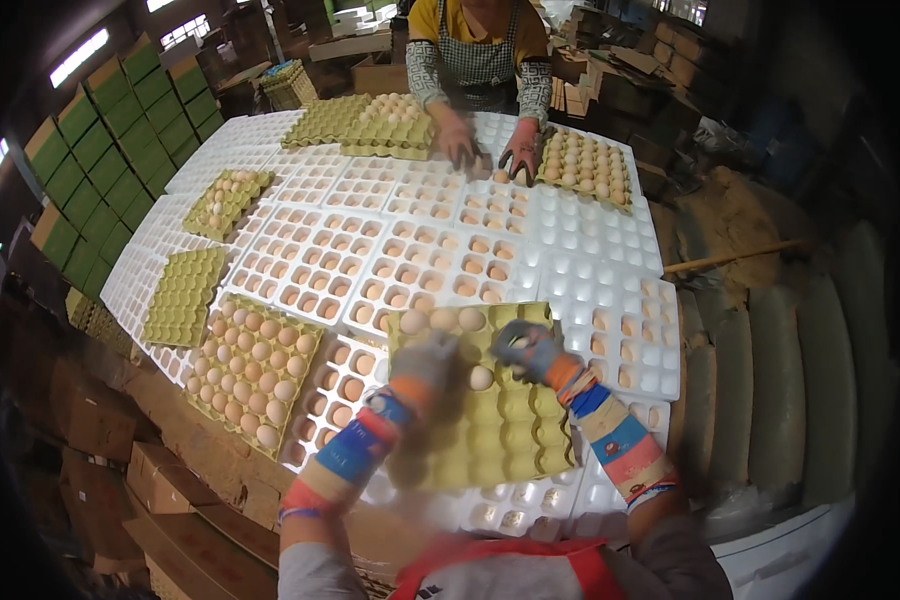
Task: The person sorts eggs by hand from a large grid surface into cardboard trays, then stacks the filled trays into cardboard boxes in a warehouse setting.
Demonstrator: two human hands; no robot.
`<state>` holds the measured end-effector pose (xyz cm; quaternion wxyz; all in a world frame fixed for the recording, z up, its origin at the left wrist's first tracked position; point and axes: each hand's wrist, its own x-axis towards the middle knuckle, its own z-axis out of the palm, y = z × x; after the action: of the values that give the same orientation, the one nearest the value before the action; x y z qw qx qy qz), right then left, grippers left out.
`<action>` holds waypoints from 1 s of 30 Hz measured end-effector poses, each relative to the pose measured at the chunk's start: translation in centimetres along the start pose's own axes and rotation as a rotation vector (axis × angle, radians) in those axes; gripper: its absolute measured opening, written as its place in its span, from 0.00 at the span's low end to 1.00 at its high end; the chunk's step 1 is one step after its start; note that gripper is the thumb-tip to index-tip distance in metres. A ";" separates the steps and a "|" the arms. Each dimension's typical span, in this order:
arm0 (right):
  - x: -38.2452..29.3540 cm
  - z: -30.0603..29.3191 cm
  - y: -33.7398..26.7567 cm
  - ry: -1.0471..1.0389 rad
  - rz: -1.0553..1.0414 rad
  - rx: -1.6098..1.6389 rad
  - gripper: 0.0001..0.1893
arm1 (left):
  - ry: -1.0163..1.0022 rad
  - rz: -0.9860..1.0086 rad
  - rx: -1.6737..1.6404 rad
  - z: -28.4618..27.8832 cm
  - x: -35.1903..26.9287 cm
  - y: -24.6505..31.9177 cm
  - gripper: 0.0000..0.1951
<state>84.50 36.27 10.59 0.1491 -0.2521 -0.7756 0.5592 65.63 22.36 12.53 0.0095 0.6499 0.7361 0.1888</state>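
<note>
A yellow-green pulp egg tray [510, 427] lies in front of me on white foam egg trays [562, 289]. A few eggs [481, 377] sit in its upper part; most of its cups hold none. My left hand [426, 367], in a grey and orange glove, is blurred over the tray's left side; whether it grips an egg cannot be told. My right hand [529, 351], gloved alike, has curled fingers at the tray's upper right, with something pale showing between them, perhaps an egg. Many foam cups around the pulp tray hold brown eggs [330, 309].
A full pulp tray of eggs [251, 367] lies at left, beside an eggless one [184, 296]. Across the table a co-worker's gloved hands [523, 154] reach among eggs. Cardboard boxes [172, 476] stand lower left, green cartons [112, 150] farther back.
</note>
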 end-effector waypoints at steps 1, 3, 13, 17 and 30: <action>0.0 2.2 -1.8 0.027 -0.129 -0.547 0.13 | -0.060 0.023 0.027 -0.1 0.1 -0.2 0.22; 0.3 6.0 -1.2 -0.028 -0.224 -0.866 0.15 | -0.121 0.061 0.050 -0.6 0.9 -0.9 0.26; 3.4 -1.1 -0.3 -0.047 -0.119 0.336 0.22 | -0.064 -0.012 0.061 -0.2 4.3 -3.1 0.26; 9.9 4.1 -1.0 0.103 -0.121 -1.451 0.13 | -0.251 -0.075 0.390 2.3 7.7 -2.7 0.12; -7.3 -11.9 7.5 0.522 -0.152 -0.021 0.19 | 0.066 -0.184 -0.803 0.9 6.5 2.1 0.20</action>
<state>98.34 43.50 7.81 0.3829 -0.3306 -0.7334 0.4542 66.89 29.05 13.88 0.2554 0.5196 0.6590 0.4802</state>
